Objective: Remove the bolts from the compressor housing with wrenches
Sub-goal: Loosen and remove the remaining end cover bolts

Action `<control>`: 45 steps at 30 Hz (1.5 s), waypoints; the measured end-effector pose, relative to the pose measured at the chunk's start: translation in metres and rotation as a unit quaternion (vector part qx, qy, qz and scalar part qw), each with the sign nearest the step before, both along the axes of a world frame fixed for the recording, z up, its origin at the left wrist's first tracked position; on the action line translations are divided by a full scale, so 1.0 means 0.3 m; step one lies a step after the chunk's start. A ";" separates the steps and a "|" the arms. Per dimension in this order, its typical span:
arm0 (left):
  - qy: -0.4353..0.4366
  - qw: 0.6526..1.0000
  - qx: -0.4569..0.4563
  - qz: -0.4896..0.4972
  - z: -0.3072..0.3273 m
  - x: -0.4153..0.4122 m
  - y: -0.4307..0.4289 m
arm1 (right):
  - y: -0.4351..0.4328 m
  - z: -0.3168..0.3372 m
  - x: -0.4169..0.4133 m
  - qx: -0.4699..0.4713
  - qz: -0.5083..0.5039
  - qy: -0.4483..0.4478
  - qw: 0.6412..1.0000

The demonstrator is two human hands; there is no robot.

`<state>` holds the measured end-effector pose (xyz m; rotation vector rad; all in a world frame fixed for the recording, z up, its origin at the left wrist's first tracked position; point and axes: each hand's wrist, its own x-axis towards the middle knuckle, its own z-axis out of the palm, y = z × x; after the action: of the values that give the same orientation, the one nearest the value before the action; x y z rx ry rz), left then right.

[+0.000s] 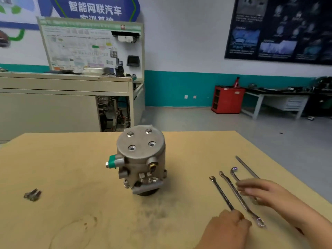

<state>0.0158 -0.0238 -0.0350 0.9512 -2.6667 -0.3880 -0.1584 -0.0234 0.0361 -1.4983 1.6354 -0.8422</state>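
Got the left hand [228, 226] down at the near edge, fingers curled round the near end of the short wrench [221, 193]. Then the right hand [258, 192] just beyond, fingers out straight and a bit blurry, over the handle of the L-shaped socket wrench [234, 171]; can't tell if actually touching it. Between those two tools, a long wrench [239, 194] flat on the wooden table [80, 177], ring end nearest. Beside the socket wrench on the far side, a thin steel bar [246, 167]. Way off left, a little heap of small metal parts [32, 194], too small to call.

Mid-table, well apart from both hands: the compressor [142, 159], stood upright on its dark bottom end. Grey cast metal, round flat top. Four spots in a square up there: far two with hex bolts [130, 134] in, near two looking like open holes [132, 147]. Green cap [113, 161] on a port sticking out left, brass fitting [152, 165] on the front.

Further back, a beige cabinet [53, 97] and a red rack [227, 99] by the teal wall.
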 end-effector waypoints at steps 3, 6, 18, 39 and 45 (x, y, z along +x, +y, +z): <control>-0.057 0.997 -0.044 -0.029 0.024 -0.169 0.038 | -0.083 -0.048 -0.068 -0.068 -0.099 0.090 0.989; -0.097 0.994 -0.055 0.006 0.017 -0.251 0.013 | -0.175 -0.116 -0.054 -0.021 -0.057 0.201 0.978; 0.001 0.997 -0.051 -0.057 0.032 -0.167 -0.037 | -0.333 -0.129 0.039 0.001 -0.064 0.336 0.940; -0.024 0.931 -0.074 0.355 0.481 0.587 -0.272 | -0.182 0.337 0.599 -0.071 0.132 0.003 0.989; -0.110 0.949 -0.015 0.294 0.548 0.602 -0.316 | -0.152 0.333 0.572 -0.050 0.134 0.029 0.989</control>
<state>0.1965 -0.1185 0.1295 1.7901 -2.3897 -0.1074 0.0130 -0.0690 0.1360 -1.7814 1.4080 -0.7458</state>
